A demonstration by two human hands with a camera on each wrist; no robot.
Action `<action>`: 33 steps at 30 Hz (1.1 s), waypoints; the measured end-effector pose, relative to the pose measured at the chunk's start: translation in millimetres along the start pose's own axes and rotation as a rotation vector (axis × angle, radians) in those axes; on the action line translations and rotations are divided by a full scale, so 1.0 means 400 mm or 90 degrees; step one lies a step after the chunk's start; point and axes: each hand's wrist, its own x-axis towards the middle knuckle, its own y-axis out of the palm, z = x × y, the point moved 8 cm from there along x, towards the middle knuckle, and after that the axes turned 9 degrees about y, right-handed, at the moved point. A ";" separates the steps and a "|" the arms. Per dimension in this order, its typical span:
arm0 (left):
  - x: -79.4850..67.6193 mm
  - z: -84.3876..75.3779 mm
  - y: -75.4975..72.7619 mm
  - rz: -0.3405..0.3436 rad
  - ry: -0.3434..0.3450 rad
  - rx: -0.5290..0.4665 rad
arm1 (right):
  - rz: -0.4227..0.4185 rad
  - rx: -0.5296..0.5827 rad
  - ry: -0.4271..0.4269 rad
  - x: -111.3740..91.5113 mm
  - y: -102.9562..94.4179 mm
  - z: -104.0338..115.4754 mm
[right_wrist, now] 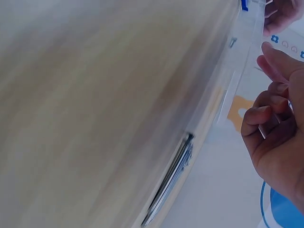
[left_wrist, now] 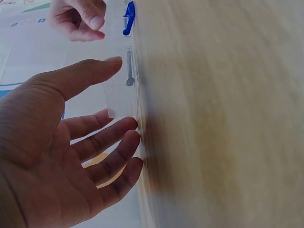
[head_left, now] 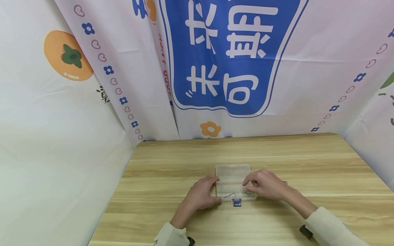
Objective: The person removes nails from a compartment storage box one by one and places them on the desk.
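Observation:
A clear plastic box (head_left: pixel 233 176) lies open on the table, with a blue latch (head_left: pixel 236 202) at its front. In its front left corner lies a long, slim silver screw or nail (head_left: pixel 226 195); its round head shows in the left wrist view. Small dark metal pieces (head_left: pixel 247 193) lie at the front right of the box. My left hand (head_left: pixel 202 193) rests at the box's left side, thumb and fingers spread around that edge. Over the right part of the box hovers my right hand (head_left: pixel 265 184), its thumb and index finger extended, the other fingers loosely curled, nothing visible between them.
Several long silver metal pieces (right_wrist: pixel 168 183) lie on the wooden table (head_left: pixel 172 160) to the right of the box, mostly behind the right hand in the head view. A printed white curtain (head_left: pixel 147 112) hangs along the table's back and sides.

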 end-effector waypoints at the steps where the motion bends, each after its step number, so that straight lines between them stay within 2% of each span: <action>1: 0.000 0.000 0.000 0.001 -0.001 -0.002 | 0.006 0.000 0.000 0.004 0.004 0.004; 8: 0.003 0.001 0.003 0.004 -0.004 -0.002 | 0.046 0.019 -0.003 0.027 0.033 0.036; 33: -0.002 0.000 -0.001 0.004 -0.004 -0.001 | 0.065 0.034 -0.034 0.069 0.090 0.087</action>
